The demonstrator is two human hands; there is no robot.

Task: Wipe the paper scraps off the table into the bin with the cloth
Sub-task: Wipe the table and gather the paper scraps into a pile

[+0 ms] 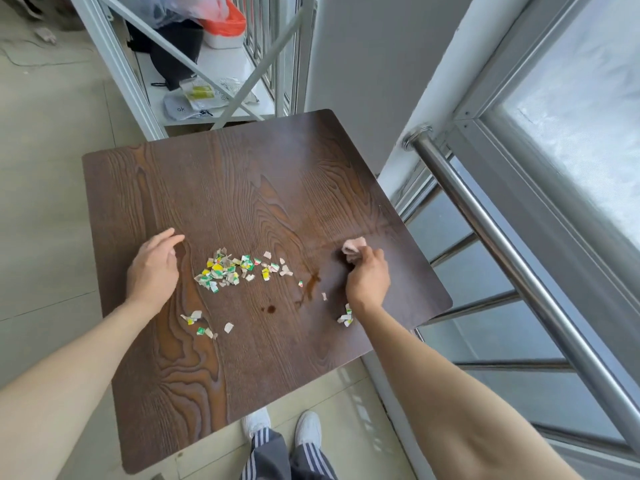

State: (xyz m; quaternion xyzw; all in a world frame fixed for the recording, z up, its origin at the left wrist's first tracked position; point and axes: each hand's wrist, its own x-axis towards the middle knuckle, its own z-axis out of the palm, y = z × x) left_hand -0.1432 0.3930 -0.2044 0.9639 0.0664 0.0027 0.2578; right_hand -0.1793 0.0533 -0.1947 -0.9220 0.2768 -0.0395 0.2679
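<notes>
Right hand [367, 278] fisted tight around the pink cloth [353, 249], pressing it to the wooden table [242, 188]. Left hand [152, 268] rests loosely open, empty (fingers slightly curled), left of the paper scraps [228, 270].

Looks like an enclosed balcony or utility corner of a home, not a proper room. Pale tiled floor [48, 168], a stainless steel railing [491, 244] running along big frosted windows [571, 133] on the right. Small dark wood-grain table [242, 188] squeezed right up against it. Behind that, a white metal shelf rack [221, 77] piled with household clutter: plastic bags [207, 8], a black bag, snack packets. Basically a spare storage nook.
</notes>
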